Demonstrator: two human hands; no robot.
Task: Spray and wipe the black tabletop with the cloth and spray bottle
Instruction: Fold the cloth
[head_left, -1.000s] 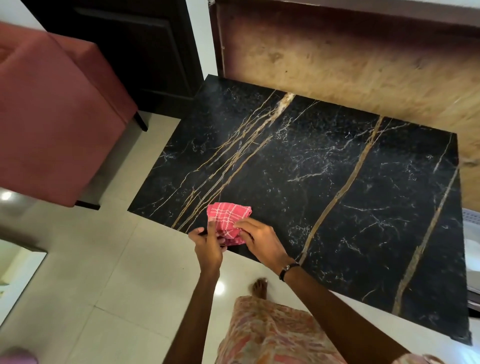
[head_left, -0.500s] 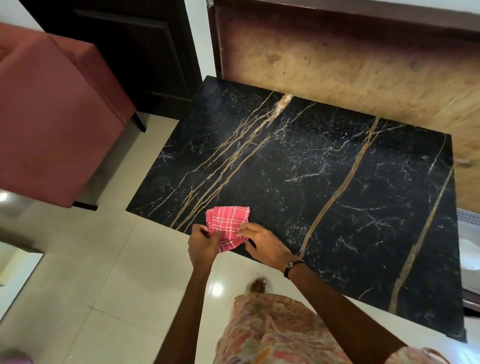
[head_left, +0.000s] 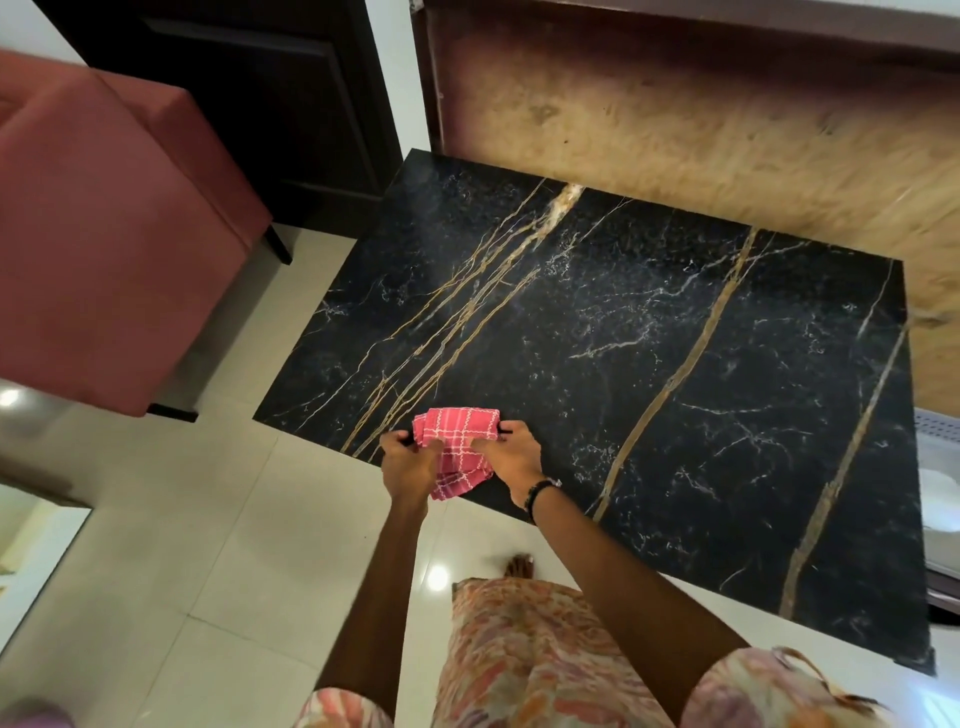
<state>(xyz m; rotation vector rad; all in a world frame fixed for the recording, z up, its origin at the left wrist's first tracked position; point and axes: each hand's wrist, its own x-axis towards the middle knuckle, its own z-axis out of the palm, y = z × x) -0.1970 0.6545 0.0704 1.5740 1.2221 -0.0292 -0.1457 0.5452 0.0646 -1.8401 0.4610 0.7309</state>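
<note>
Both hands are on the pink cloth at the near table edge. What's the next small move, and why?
Probably press the cloth flat and start wiping: the left hand and right hand hold it bunched over the black tabletop, and no spray bottle is in view.

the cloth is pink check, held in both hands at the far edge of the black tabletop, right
Not quite. The head view shows the pink check cloth held by the left hand and right hand at the near edge of the black tabletop, not the far one.
</note>
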